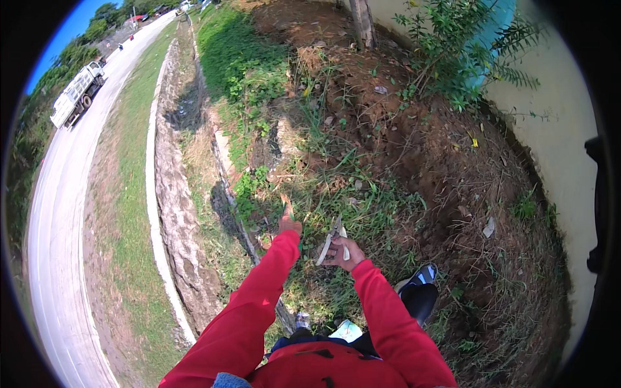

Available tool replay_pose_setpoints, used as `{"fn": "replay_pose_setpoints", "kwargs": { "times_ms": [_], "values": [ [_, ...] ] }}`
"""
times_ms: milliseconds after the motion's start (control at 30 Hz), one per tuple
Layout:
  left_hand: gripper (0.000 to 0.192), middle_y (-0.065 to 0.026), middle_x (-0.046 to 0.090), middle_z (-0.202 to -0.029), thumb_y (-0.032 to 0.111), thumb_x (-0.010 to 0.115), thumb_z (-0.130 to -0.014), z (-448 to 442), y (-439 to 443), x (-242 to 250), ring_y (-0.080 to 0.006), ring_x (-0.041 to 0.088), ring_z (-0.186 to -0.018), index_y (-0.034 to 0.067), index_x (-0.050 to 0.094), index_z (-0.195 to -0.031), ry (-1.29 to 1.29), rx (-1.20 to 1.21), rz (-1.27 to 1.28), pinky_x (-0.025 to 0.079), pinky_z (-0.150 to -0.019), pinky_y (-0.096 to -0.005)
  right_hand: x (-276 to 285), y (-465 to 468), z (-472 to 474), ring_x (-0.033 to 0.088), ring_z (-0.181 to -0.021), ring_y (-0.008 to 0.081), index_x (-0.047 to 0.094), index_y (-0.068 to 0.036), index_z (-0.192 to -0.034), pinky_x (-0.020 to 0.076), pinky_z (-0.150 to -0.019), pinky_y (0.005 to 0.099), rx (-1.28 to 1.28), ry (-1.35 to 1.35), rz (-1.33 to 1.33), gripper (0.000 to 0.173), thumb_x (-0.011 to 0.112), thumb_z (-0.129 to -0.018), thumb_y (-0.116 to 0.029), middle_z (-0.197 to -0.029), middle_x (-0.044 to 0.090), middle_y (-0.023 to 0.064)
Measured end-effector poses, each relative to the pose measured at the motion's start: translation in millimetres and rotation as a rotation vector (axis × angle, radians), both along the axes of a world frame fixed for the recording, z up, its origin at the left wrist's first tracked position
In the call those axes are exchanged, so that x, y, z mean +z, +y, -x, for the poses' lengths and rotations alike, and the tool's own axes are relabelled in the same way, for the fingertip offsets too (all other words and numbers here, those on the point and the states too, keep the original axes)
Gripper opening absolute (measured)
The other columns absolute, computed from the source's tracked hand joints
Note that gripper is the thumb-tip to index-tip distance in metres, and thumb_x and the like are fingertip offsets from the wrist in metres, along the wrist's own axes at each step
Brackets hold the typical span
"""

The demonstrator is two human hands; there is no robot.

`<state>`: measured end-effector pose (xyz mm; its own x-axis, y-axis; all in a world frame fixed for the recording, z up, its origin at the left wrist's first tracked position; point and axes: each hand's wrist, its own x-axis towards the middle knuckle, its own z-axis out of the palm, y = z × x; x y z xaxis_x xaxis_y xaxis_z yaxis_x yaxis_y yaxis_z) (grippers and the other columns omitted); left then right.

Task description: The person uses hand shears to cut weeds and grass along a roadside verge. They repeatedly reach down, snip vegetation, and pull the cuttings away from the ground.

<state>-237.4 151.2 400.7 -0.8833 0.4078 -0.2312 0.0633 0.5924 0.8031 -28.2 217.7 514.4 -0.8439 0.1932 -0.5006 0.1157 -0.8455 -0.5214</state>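
Observation:
My right hand (347,254) is closed around a pair of pruning shears (326,250) with whitish handles, which stand spread apart; the short blades point away from me over the grass. To its left, my left hand (289,224) reaches forward low over green weeds (252,186); whether its fingers hold anything is not clear. Cut or matted grass (368,194) lies ahead of both hands on the sloping ground.
A concrete ditch edge (237,213) runs along my left, with a road (63,203) and a truck (77,94) beyond. A shrub (436,53), wooden post (363,24) and pale wall (543,121) stand ahead and right. My shoe (421,286) is on the slope.

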Motion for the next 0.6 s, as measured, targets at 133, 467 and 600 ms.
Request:
{"fn": "replay_pose_setpoints", "kwargs": {
  "times_ms": [133, 467, 600],
  "values": [
    [0.071, -0.0157, 0.059, -0.080, 0.016, 0.055, -0.067, -17.3, 9.8, -19.9, -0.0289, 0.058, -0.072, 0.012, 0.023, -0.130, 0.131, -0.005, -0.036, 0.045, -0.061, -0.0352, -5.1, -8.0, 10.8, 0.057, -0.080, 0.0254, 0.046, -0.006, -0.098, 0.0472, -0.071, 0.0451, 0.108, -0.230, -0.234, 0.029, 0.052, -0.072, -0.016, -0.087, 0.056, 0.0107],
    [0.031, -0.0144, 0.058, -0.074, 0.025, 0.063, -0.069, -67.7, -9.0, 44.2, -0.0243, 0.057, -0.066, -0.002, 0.054, -0.082, -0.199, -0.241, 0.185, 0.044, -0.058, -0.0344, -23.8, -32.1, 8.9, 0.057, -0.070, 0.0229, 0.050, 0.001, -0.093, 0.0477, -0.059, 0.0350, 0.089, -0.311, -0.476, 0.027, 0.050, -0.073, -0.017, -0.079, 0.056, 0.0121],
    [0.032, -0.0163, 0.059, -0.078, 0.024, 0.064, -0.068, -76.0, -18.4, 49.4, -0.0249, 0.058, -0.069, -0.004, 0.056, -0.082, -0.463, -0.134, -0.044, 0.044, -0.060, -0.0354, -21.2, -36.8, 7.4, 0.057, -0.067, 0.0229, 0.052, 0.002, -0.087, 0.0491, -0.058, 0.0340, 0.050, -0.319, -0.414, 0.023, 0.050, -0.073, -0.017, -0.077, 0.056, 0.0129]
  ]
}}
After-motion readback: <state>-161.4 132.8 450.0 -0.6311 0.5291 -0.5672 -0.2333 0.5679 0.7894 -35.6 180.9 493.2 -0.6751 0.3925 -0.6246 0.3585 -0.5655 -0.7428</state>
